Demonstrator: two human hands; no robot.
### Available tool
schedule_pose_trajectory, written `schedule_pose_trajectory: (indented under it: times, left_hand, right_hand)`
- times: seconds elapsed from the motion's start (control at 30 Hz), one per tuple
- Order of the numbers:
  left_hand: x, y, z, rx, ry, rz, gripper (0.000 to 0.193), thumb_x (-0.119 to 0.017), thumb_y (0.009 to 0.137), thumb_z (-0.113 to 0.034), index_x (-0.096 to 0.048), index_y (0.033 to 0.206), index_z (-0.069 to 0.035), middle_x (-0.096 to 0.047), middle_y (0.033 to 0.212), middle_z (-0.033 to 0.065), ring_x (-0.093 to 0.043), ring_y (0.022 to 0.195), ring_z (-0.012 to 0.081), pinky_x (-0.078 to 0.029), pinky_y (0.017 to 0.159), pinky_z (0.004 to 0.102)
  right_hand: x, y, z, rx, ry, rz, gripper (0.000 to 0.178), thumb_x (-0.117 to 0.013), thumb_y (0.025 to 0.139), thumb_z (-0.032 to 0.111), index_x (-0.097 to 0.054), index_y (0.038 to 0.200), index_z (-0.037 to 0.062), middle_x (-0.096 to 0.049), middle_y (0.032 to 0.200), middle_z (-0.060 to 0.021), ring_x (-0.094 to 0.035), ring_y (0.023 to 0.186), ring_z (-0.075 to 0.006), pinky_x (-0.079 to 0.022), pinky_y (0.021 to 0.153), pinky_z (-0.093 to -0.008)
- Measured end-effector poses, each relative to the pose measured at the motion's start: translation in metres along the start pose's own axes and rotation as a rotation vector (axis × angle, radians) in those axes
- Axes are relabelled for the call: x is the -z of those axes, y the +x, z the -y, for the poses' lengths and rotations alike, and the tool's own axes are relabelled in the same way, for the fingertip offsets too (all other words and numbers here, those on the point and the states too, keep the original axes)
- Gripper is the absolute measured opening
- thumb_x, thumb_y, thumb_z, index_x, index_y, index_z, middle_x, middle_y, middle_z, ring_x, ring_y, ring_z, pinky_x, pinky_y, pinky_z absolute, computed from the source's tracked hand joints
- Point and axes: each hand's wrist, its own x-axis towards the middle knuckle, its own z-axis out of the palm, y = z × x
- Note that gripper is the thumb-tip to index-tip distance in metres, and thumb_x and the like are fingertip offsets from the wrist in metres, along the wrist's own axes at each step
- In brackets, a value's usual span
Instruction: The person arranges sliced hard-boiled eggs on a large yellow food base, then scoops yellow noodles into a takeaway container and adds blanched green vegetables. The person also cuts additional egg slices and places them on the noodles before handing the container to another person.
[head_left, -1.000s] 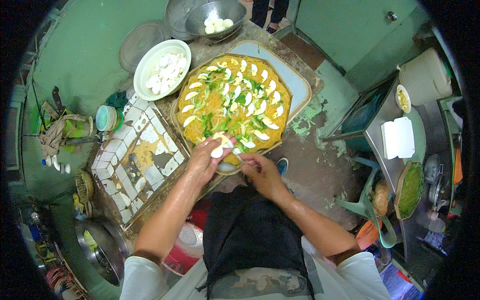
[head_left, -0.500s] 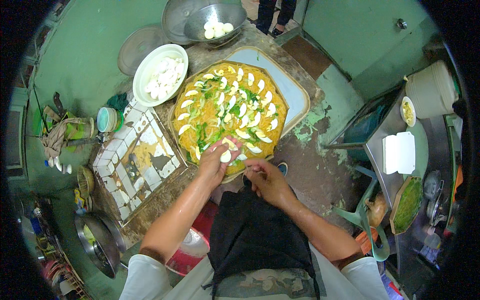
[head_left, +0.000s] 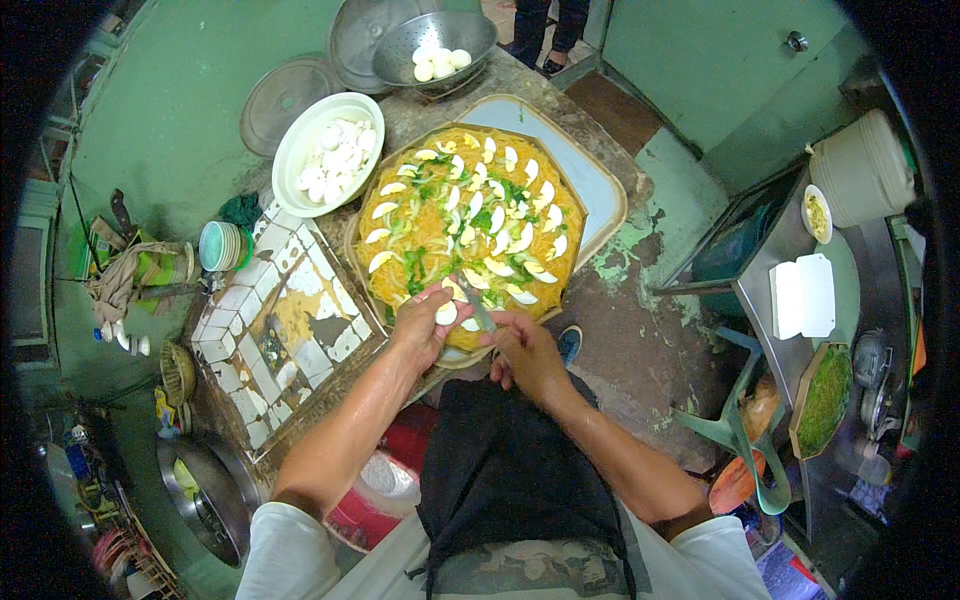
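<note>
My left hand [head_left: 420, 325] holds pieces of boiled egg [head_left: 446, 313] above the near edge of a large eight-sided tray [head_left: 582, 230]. My right hand [head_left: 528, 352] is closed round a small knife [head_left: 478, 306], whose blade points away from me beside the egg. The handle is hidden by the fingers. Yellow noodles [head_left: 408, 250] fill the tray, topped with chopped greens [head_left: 415, 268] and many egg wedges [head_left: 521, 238] spread mostly over the middle, far and right parts.
Behind on the left stands a pale bowl [head_left: 287, 190] of white egg pieces. A metal colander [head_left: 470, 35] holds several whole peeled eggs [head_left: 440, 64]. Broken white tiles [head_left: 285, 330] cover the counter at left. Right are a green chair [head_left: 735, 430] and a side table with a white box [head_left: 803, 298].
The knife blade now shows between my hands, against the egg. My right hand has turned slightly. The whole scene has shifted a little to the right in view.
</note>
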Motion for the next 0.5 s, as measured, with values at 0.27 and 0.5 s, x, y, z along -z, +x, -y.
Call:
schedule_pose_trajectory:
  times: [0.27,0.5]
  left_hand:
    - [0.021,-0.010,-0.020,0.085,0.057,0.076,0.033,-0.051,0.094,-0.005,-0.045,0.124,0.007,-0.060,0.114,0.0185,-0.062,0.107,0.0331,-0.054,0.093,0.0406]
    - [0.031,-0.001,-0.037,0.096,0.100,0.031,0.032,-0.052,0.093,-0.004,-0.046,0.122,0.009,-0.058,0.117,0.0207,-0.064,0.102,0.0333,-0.057,0.089,0.0409]
  right_hand:
    - [-0.028,0.000,-0.043,0.315,-0.227,-0.083,0.029,-0.055,0.095,0.014,-0.053,0.122,0.0048,-0.059,0.083,-0.0043,-0.055,0.060,-0.0102,-0.046,0.050,-0.0239]
    - [-0.055,0.007,-0.028,0.049,0.322,-0.027,0.029,-0.052,0.096,0.017,-0.049,0.121,0.0049,-0.060,0.079,-0.0087,-0.057,0.055,-0.0138,-0.048,0.044,-0.0261]
